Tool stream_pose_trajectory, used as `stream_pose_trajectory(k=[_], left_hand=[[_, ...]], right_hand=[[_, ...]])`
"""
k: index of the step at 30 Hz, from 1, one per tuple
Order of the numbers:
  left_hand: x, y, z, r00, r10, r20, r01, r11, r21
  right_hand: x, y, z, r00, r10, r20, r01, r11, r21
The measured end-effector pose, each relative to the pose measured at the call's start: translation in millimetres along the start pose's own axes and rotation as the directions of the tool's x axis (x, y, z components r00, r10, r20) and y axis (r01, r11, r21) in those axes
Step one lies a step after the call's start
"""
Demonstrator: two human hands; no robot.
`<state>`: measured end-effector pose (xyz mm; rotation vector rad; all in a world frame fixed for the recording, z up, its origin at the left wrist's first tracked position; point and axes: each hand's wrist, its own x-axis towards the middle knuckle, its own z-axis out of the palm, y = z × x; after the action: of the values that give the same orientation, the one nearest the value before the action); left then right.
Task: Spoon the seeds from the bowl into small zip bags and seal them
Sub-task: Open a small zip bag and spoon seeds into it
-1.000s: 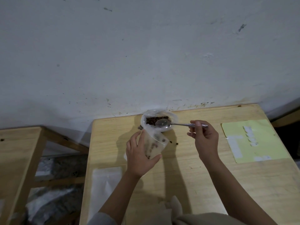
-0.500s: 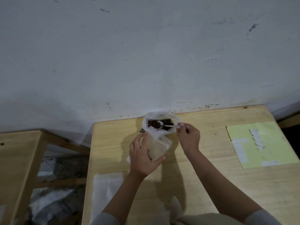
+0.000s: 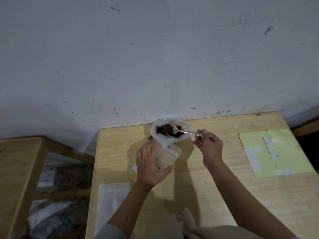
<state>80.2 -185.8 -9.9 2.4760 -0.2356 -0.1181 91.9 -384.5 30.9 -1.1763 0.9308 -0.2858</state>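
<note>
Right hand (image 3: 211,145) pinches the spoon (image 3: 179,131), loaded over the bowl (image 3: 170,131); left hand (image 3: 150,167) grips the bag (image 3: 166,155) mouth-up beside it, likely shortening the carry.

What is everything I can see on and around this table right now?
table: one, light wood, against the wall
bowl: one, clear, table's far edge
seeds: a heap, dark brown, in the bowl and on the spoon
spoon: one, silver, over the bowl
zip bag: one, clear, held tilted just below the bowl
flat bags: a pile, clear, table's near left
sheet: one, pale yellow with white labels, table's right
side table: one, wooden, left
left hand: holds the zip bag
right hand: holds the spoon's handle
</note>
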Motion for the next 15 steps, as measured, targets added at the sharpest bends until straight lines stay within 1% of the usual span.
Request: stream_pose_trajectory(k=[4, 9, 12, 15], left_hand=[[-1.7, -0.5, -6.2, 0.999, -0.017, -0.034, 0.017, 1.000, -0.010], [-1.3, 4.1, -9.1, 0.998, -0.011, -0.054, 0.010, 1.000, -0.028], [-2.0, 8.5, -7.5, 0.998, 0.009, -0.069, -0.011, 0.999, -0.034], [-3.9, 11.1, -6.1, 0.998, 0.005, -0.063, -0.007, 0.999, -0.035]], right_hand=[[-11.6, -13.5, -15.0, 0.992, -0.079, 0.100, 0.079, 0.997, 0.013], [-25.3, -22.4, -25.6, 0.948, -0.235, 0.216, 0.250, 0.967, -0.042], [-27.0, -27.1, -26.9, 0.922, -0.311, 0.230, 0.331, 0.942, -0.054], [-22.7, -30.2, -23.6, 0.920, -0.339, 0.199, 0.358, 0.931, -0.068]])
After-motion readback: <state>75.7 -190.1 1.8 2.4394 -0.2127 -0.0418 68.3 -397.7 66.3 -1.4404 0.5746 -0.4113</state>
